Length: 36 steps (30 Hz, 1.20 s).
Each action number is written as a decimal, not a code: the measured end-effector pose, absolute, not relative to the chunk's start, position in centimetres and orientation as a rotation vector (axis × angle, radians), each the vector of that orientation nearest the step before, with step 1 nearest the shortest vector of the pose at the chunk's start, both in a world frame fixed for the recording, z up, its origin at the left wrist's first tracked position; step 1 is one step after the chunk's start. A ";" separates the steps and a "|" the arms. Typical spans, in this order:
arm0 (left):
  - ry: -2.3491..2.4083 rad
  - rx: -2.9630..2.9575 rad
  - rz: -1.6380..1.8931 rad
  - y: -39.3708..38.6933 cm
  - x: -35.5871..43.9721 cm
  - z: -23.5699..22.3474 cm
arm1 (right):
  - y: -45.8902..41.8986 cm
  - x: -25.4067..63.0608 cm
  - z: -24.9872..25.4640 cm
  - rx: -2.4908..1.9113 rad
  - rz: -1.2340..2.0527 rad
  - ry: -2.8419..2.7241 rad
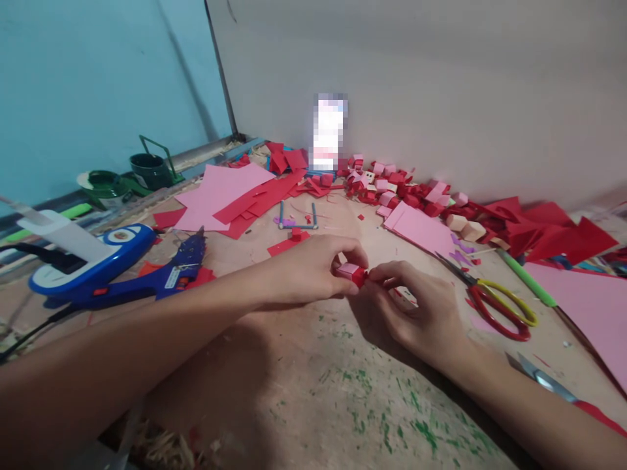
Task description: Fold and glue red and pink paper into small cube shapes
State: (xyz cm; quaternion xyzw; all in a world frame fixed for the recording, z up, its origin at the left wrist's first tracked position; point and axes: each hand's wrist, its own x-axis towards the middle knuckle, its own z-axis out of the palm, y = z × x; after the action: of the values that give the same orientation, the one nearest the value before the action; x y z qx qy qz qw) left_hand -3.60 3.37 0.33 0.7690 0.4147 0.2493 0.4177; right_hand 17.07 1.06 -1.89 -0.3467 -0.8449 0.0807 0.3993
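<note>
Both of my hands meet over the middle of the worn wooden table (pixel 313 391). My left hand (pixel 313 267) pinches a small red and pink paper cube (pixel 351 273) from the left. My right hand (pixel 416 307) grips the same cube from the right with thumb and forefinger, the other fingers curled. Red-handled scissors (pixel 494 303) lie just right of my right hand. A blue glue gun (pixel 171 271) lies left of my left forearm.
A pile of small red and pink paper cubes (pixel 392 186) lines the wall. Pink paper sheets (pixel 220 189), red paper scraps (pixel 548 228), a green pen (pixel 526 277), a blue plastic holder (pixel 98 261), green cups (pixel 147 171) and a second pair of scissors (pixel 548 382) surround the work area.
</note>
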 end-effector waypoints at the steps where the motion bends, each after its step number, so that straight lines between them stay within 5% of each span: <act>1: 1.040 1.931 0.629 3.3 -3.6 0.4 | 1.1 17.0 -1.9 -0.883 0.207 -2.129; 36: 1.072 1.648 0.829 3.1 -3.4 1.0 | 1.8 17.1 -1.6 -1.128 0.756 -1.830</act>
State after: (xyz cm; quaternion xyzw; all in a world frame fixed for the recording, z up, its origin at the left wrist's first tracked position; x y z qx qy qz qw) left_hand -3.43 3.11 0.99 0.6765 0.4398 0.3403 0.4829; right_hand 17.08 1.77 -1.59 -0.4495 -0.7296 0.3015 0.4180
